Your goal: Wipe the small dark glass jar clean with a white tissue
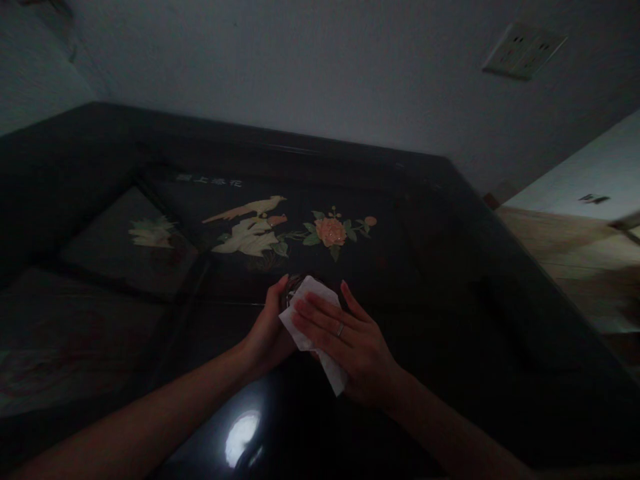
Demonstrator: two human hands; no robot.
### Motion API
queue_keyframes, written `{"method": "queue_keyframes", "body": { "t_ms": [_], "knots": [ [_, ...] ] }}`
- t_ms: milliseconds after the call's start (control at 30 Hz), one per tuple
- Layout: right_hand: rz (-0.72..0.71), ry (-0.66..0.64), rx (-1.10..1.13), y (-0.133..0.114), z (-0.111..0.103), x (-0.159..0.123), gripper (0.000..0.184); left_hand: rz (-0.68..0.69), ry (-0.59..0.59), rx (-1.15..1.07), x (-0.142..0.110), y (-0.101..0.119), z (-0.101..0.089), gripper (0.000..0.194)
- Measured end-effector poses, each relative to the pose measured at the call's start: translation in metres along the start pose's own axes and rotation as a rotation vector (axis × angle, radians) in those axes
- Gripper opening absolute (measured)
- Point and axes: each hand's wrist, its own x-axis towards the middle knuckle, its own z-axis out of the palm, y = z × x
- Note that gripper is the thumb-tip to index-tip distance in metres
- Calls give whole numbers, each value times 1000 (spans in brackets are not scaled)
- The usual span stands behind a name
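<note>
My left hand [273, 337] is closed around the side of a dark, shiny rounded object [294, 285], mostly covered, so its kind is hidden. Pressed over that object is a white tissue [313, 288], lying under the fingers of my right hand [353, 337]. A ring shows on one finger of the right hand, and a loose corner of the tissue hangs below the palm. Both hands are above the glossy black table top [425, 320], near its painted bird [255, 208] and orange flower [331, 231].
A pale wall [300, 67] stands behind the table's far edge, with a white wall socket [524, 52] at upper right. Wooden flooring [555, 253] shows beyond the right edge. Window-like reflections lie on the table's left half, and a bright light reflection [243, 437] below.
</note>
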Motion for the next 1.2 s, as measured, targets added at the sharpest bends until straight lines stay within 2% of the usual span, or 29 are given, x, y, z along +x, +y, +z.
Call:
{"method": "queue_keyframes", "body": {
  "t_ms": [200, 267, 467, 700, 800, 933, 1067, 1200],
  "knots": [
    [178, 103, -52, 10, -1, -2, 51, 92, 9, -49, 4, -2, 1, 43],
    [154, 108, -49, 6, 0, -1, 49, 87, 26, -44, 2, -2, 2, 43],
    [-47, 26, -11, -1, -1, 0, 49, 35, 27, -31, -1, 2, 2, 44],
    [150, 96, -33, 14, -2, -4, 49, 98, 12, -75, 4, 0, 4, 46],
    [139, 110, -29, 9, 1, -4, 48, 106, 19, -64, 4, 0, 4, 49],
    [47, 66, -18, -5, 3, 0, 46, 64, 4, -31, 3, 2, -1, 46],
    [47, -28, -37, -13, 4, 5, 51, -38, 16, 15, 1, 2, -1, 50],
    [93, -67, -54, -13, 4, 8, 55, 110, 88, 0, -1, -2, 6, 33]
  ]
}}
